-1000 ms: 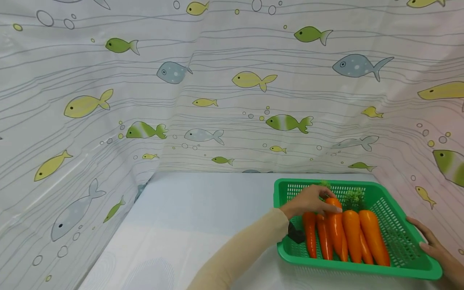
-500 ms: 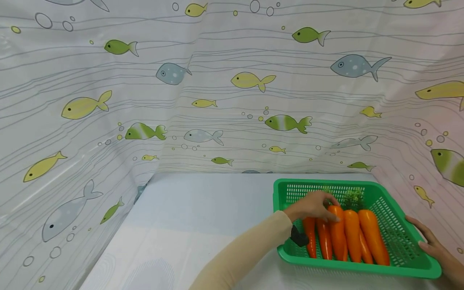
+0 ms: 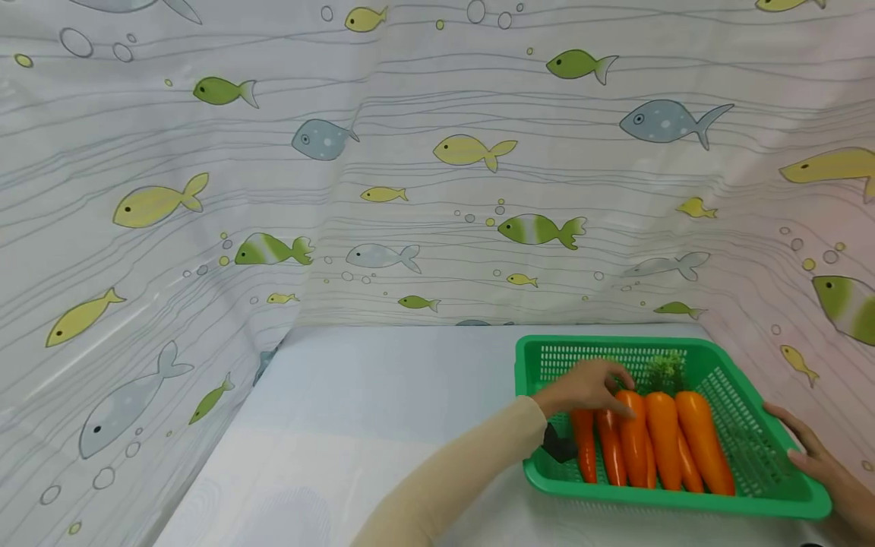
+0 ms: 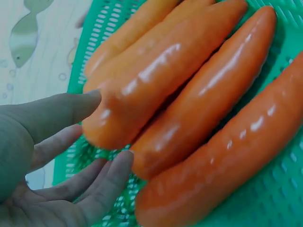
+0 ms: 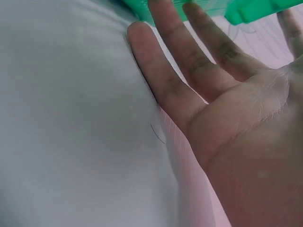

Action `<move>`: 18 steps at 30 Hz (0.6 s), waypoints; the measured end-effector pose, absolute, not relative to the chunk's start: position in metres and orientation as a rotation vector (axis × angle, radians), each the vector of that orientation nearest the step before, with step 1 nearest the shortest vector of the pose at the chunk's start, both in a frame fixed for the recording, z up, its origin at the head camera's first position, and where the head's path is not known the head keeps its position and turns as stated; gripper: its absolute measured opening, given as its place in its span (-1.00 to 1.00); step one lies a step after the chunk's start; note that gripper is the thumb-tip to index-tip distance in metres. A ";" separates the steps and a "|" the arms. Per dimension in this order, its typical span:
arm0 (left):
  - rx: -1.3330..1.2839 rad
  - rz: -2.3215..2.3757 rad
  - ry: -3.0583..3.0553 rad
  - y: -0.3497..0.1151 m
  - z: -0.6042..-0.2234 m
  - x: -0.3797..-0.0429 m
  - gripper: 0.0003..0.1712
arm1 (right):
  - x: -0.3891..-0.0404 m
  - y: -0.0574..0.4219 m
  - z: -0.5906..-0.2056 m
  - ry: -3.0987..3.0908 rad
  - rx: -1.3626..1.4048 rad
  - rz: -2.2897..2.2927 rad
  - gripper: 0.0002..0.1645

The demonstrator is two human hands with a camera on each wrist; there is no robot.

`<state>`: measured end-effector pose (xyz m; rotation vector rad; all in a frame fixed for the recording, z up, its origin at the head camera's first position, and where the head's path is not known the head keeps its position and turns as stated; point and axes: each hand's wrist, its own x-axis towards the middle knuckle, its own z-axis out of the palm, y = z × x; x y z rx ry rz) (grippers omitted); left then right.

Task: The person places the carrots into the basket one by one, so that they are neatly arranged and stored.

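In the head view, my left hand (image 3: 593, 385) is over several orange carrots (image 3: 662, 441) lying side by side in a green plastic basket (image 3: 656, 497). The left wrist view shows its thumb (image 4: 78, 108) touching the thick end of one carrot (image 4: 142, 85); its other fingers spread loosely past that end, apart from the thumb. My right hand (image 3: 816, 460) holds the basket's right rim, thumb over it. In the right wrist view, straight fingers (image 5: 182, 56) of that hand reach along the underside of the basket (image 5: 258, 10).
Green leafy tops (image 3: 666, 372) show at the basket's back wall. A black band (image 3: 560, 444) sits at the left wrist, close over the basket's left side. The white table (image 3: 383, 395) extends left, and fish-printed sheeting (image 3: 444, 190) encloses it at the back and sides.
My left hand has lowered a carrot into the row with the others and its fingers have loosened from it. My right hand has stayed at the basket's rim.
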<state>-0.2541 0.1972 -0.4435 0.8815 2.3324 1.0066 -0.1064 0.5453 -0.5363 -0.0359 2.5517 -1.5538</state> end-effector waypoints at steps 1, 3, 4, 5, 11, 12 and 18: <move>0.880 1.028 2.322 0.194 -0.442 -0.256 -0.60 | -0.107 0.546 -0.536 2.561 -0.043 -1.551 -0.23; 0.847 1.109 2.264 0.186 -0.437 -0.260 -0.60 | -0.110 0.546 -0.536 2.525 -0.042 -1.605 -0.23; 0.838 1.156 2.225 0.181 -0.435 -0.262 -0.60 | -0.110 0.545 -0.537 2.510 -0.053 -1.647 -0.22; 0.825 1.202 2.188 0.175 -0.431 -0.264 -0.60 | -0.110 0.546 -0.539 2.491 -0.075 -1.685 -0.22; 0.951 1.309 2.124 0.128 -0.413 -0.280 -0.61 | -0.115 0.559 -0.542 2.652 -0.082 -1.599 -0.16; 0.981 1.315 2.138 0.119 -0.411 -0.283 -0.61 | -0.115 0.563 -0.541 2.724 -0.061 -1.547 -0.15; 1.109 1.300 2.360 0.059 -0.402 -0.296 -0.67 | -0.115 0.581 -0.535 3.057 0.012 -1.281 -0.13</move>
